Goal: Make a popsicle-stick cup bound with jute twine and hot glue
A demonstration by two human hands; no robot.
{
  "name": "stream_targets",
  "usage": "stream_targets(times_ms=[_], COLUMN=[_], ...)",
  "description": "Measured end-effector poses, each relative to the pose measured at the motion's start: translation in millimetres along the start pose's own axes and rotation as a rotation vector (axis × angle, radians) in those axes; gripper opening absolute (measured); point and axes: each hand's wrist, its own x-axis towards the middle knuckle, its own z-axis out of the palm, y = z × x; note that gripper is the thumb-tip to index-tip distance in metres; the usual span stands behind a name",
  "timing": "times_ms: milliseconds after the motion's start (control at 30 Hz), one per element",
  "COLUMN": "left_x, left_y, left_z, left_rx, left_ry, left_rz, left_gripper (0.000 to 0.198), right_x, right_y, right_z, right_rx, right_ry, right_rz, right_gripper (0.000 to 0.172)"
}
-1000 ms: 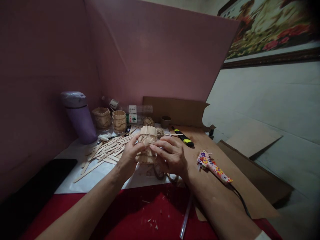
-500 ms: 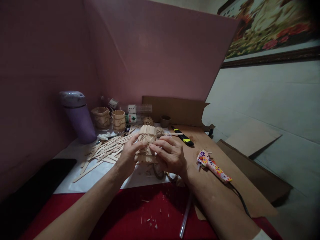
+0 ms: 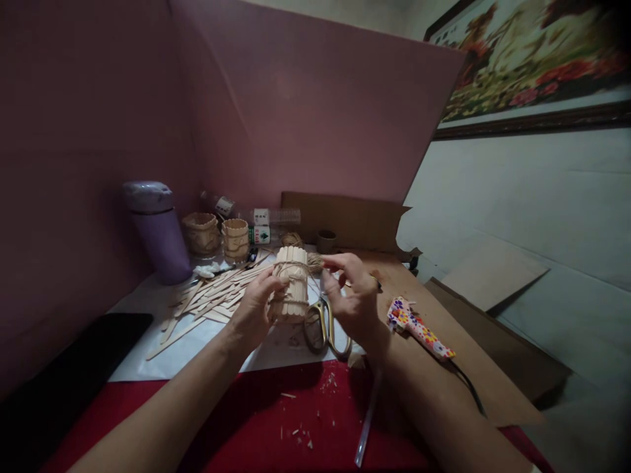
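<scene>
My left hand (image 3: 256, 299) is closed around the left side of a small holder made of wooden craft sticks (image 3: 294, 289), with twine wrapped around it near the top and bottom. Loose strands and some small pieces show on its front. To the right, my right hand (image 3: 355, 289) is off the holder, thumb and index finger apart. Its index fingertip is at a bundle of twine (image 3: 315, 263) behind the holder; whether it touches is unclear. Below this hand lie scissors with brass-coloured handles (image 3: 323, 325), partly hidden.
Loose craft sticks (image 3: 217, 295) spread over white paper. Behind them stand two stick holders (image 3: 235, 240), a purple bottle (image 3: 160, 236) and a small brown pot (image 3: 326, 241). A flowered glue gun (image 3: 419, 328) with a cord lies on cardboard, right. A clear glue stick (image 3: 365, 427) lies in front.
My right hand has let go of the holder's front and moved right and slightly up towards the twine bundle. The scissors are more exposed. My left hand keeps its hold.
</scene>
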Motion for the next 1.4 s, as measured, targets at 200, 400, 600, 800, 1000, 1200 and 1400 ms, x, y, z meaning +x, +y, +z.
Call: stream_targets(times_ms=[200,400,600,800,1000,1200,1400], left_x=[0.2,-5.6,-2.1,4.9,6.1,2.8,2.4], left_y=[-1.5,-1.1,-8.9,-16.8,-17.7,-17.4,-18.4], left_z=[-0.9,7.2,5.3,0.8,-0.4,1.5,1.5], left_rx=[-0.051,-0.033,0.007,0.012,0.130,0.178,0.103], left_ry=[0.004,-0.016,-0.002,0.041,0.048,0.029,-0.025], left_rz=[-0.039,0.001,0.092,0.233,0.356,0.389,0.281], left_gripper=[0.037,0.045,0.058,0.068,0.082,0.080,0.078], right_x=[11.7,-11.0,-15.1,-2.0,1.8,1.7,-5.8], right_y=[1.9,-29.3,-44.8,-51.3,-54.4,-57.2,-58.7], right_z=[-60.2,-40.5,-2.1,8.9,11.2,10.6,12.3], right_rx=[-0.134,0.008,0.289,0.587,0.679,0.740,0.634], right_ry=[-0.083,-0.284,-0.239,-0.205,-0.183,-0.127,-0.058], right_rz=[0.294,0.155,0.553,0.973,1.144,1.210,1.062], right_gripper=[0.016,0.014,0.014,0.020,0.024,0.020,0.021])
